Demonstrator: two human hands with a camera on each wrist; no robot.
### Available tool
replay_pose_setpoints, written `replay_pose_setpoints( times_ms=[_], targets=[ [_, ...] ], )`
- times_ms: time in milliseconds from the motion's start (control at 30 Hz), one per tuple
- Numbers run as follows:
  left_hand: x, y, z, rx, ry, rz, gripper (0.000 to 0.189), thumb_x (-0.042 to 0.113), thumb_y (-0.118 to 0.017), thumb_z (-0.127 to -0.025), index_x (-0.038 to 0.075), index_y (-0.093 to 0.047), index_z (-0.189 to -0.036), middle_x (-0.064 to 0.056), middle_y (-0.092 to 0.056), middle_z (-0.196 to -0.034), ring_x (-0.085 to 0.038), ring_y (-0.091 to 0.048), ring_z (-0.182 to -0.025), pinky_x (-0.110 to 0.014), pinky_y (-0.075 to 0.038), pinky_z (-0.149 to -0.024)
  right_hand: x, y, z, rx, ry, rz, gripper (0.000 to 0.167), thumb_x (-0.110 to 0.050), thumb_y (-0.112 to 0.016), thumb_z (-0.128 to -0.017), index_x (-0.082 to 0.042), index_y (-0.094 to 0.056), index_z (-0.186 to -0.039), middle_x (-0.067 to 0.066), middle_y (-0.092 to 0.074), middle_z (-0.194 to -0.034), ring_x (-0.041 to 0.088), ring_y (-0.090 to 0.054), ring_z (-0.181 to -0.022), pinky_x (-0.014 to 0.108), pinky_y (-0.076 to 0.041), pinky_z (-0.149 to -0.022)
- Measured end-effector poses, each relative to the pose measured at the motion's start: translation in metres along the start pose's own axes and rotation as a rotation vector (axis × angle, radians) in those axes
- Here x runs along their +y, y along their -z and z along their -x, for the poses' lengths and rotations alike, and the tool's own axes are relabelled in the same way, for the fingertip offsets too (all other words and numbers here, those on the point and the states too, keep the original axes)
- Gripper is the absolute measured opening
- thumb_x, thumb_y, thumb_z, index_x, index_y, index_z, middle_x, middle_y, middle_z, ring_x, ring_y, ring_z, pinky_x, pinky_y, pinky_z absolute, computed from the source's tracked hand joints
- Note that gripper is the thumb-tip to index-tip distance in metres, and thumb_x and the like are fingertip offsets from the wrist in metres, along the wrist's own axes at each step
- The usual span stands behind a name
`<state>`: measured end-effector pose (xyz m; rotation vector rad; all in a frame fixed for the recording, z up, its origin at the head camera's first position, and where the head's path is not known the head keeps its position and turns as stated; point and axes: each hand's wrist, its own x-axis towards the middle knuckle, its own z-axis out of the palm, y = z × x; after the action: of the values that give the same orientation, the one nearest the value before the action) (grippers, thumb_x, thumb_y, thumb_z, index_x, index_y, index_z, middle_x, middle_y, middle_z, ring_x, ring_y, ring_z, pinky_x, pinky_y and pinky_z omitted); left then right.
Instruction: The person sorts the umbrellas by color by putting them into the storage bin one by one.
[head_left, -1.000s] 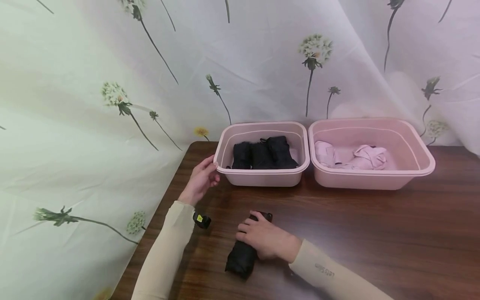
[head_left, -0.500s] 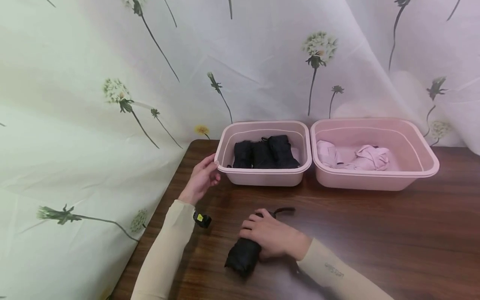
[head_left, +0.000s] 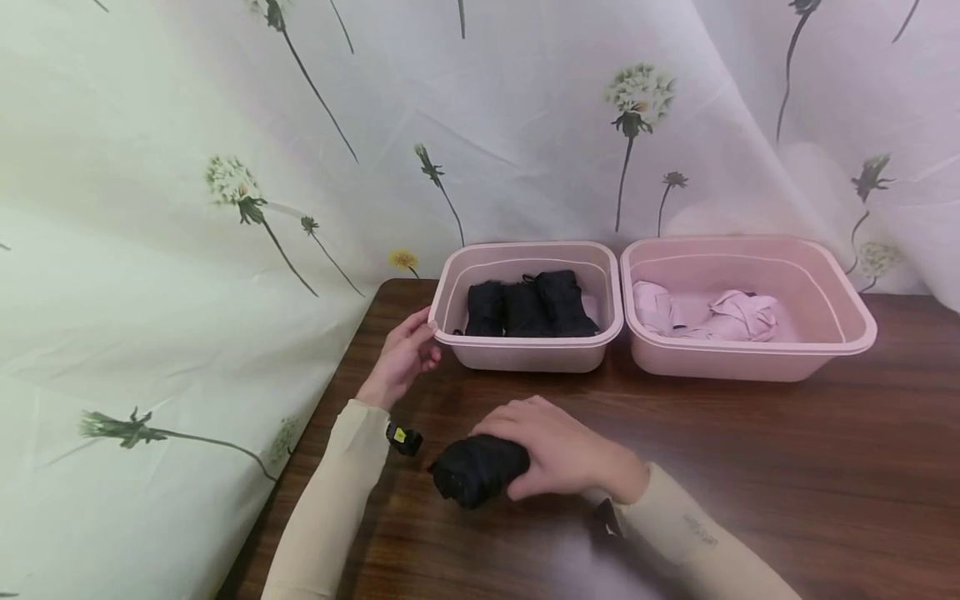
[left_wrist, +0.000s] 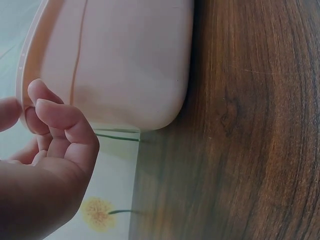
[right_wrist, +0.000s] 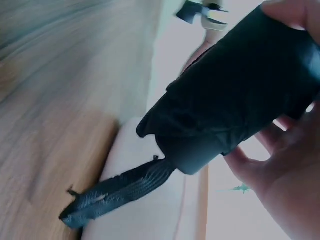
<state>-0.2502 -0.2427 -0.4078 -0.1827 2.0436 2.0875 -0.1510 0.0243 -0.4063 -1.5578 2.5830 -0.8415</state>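
My right hand (head_left: pixel 558 446) grips a folded black umbrella (head_left: pixel 476 471) above the table, its end tilted toward me in the head view. A ribbed wrist strap (right_wrist: pixel 117 192) dangles from the umbrella's handle end in the right wrist view. At the near left corner of the left pink bin (head_left: pixel 525 355), my left hand (head_left: pixel 401 360) pinches the rim between thumb and fingers. Inside that bin lie several black folded umbrellas (head_left: pixel 525 308), side by side. The right pink bin (head_left: pixel 750 363) contains light pink folded bundles (head_left: pixel 738 317).
Both bins stand side by side at the back of the dark wooden table (head_left: pixel 750 450), against a white curtain (head_left: pixel 517 125) printed with dandelions. The curtain also runs along the table's left edge. A small black wrist camera (head_left: pixel 405 439) sits on the left wrist.
My right hand has lifted the umbrella off the table and turned it, so its end now points left and toward me. The left hand has stayed at the bin's rim.
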Motion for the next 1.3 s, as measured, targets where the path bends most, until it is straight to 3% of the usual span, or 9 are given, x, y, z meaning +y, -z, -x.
replay_pose_setpoints(
  times_ms=[200,367,467,567,767,1000,1167,1300],
  targets=[
    [-0.006,0.002,-0.005,0.003,-0.009,0.012,0.048,0.018,-0.047,-0.102,0.015,-0.035,-0.149,0.000,-0.055,-0.093,-0.009,-0.054,-0.061,-0.022,-0.044,-0.056,0.001,0.018,-0.001,0.199,0.020,-0.282,0.064,-0.021,-0.080,-0.063,-0.021,-0.060,-0.124,-0.009,-0.064,-0.117,0.006,-0.057,-0.104,0.027,-0.045,-0.090],
    [0.004,-0.001,0.004,-0.021,-0.004,0.012,0.050,0.017,-0.047,-0.102,0.013,-0.034,-0.150,0.000,-0.056,-0.095,-0.010,-0.054,-0.063,-0.022,-0.045,-0.058,0.004,0.033,-0.001,0.342,-0.005,-0.545,0.057,-0.004,-0.080,-0.066,-0.014,-0.061,-0.119,0.000,-0.063,-0.110,0.012,-0.056,-0.097,0.024,-0.047,-0.088],
    [-0.001,0.001,0.000,-0.015,-0.008,0.011,0.048,0.018,-0.047,-0.102,0.015,-0.036,-0.149,0.000,-0.057,-0.095,-0.010,-0.054,-0.064,-0.022,-0.045,-0.058,0.007,0.046,0.001,0.394,-0.079,-0.602,0.056,-0.002,-0.081,-0.067,-0.014,-0.061,-0.118,0.002,-0.062,-0.109,0.014,-0.055,-0.098,0.025,-0.047,-0.088],
    [-0.008,0.004,-0.006,0.006,-0.014,0.000,0.046,0.020,-0.048,-0.102,0.018,-0.039,-0.147,0.000,-0.057,-0.095,-0.009,-0.054,-0.063,-0.022,-0.045,-0.057,0.009,0.059,0.004,0.433,-0.195,-0.587,0.055,-0.006,-0.083,-0.068,-0.014,-0.062,-0.117,0.002,-0.065,-0.109,0.013,-0.056,-0.098,0.024,-0.046,-0.089],
    [-0.015,0.008,-0.013,0.028,-0.009,-0.023,0.046,0.023,-0.049,-0.101,0.022,-0.040,-0.147,0.000,-0.056,-0.095,-0.008,-0.054,-0.062,-0.021,-0.045,-0.056,0.012,0.081,0.007,0.484,-0.368,-0.699,0.038,-0.008,-0.077,-0.077,0.000,-0.065,-0.112,0.010,-0.069,-0.101,0.015,-0.062,-0.086,0.025,-0.053,-0.081],
    [-0.003,0.003,-0.003,-0.001,0.011,-0.021,0.049,0.020,-0.048,-0.102,0.017,-0.036,-0.149,-0.001,-0.055,-0.092,-0.010,-0.054,-0.064,-0.023,-0.045,-0.059,0.018,0.097,0.005,0.610,-0.455,-0.998,0.044,-0.004,-0.065,-0.087,0.008,-0.052,-0.128,0.000,-0.066,-0.110,0.012,-0.062,-0.099,0.023,-0.052,-0.089],
    [0.002,0.002,0.000,-0.008,0.011,-0.030,0.050,0.020,-0.047,-0.102,0.016,-0.035,-0.150,0.000,-0.055,-0.096,-0.011,-0.054,-0.065,-0.023,-0.045,-0.060,0.026,0.111,0.004,0.662,-0.565,-1.015,0.052,-0.021,-0.067,-0.091,0.002,-0.049,-0.133,0.005,-0.059,-0.123,0.013,-0.057,-0.107,0.018,-0.051,-0.090],
    [-0.006,0.005,-0.007,0.010,0.017,-0.019,0.048,0.022,-0.048,-0.101,0.019,-0.038,-0.148,-0.002,-0.055,-0.098,-0.010,-0.054,-0.064,-0.023,-0.044,-0.058,0.035,0.120,0.003,0.697,-0.597,-1.127,0.060,-0.029,-0.066,-0.091,-0.002,-0.044,-0.140,0.008,-0.052,-0.133,0.014,-0.054,-0.113,0.019,-0.050,-0.090]
  ],
)
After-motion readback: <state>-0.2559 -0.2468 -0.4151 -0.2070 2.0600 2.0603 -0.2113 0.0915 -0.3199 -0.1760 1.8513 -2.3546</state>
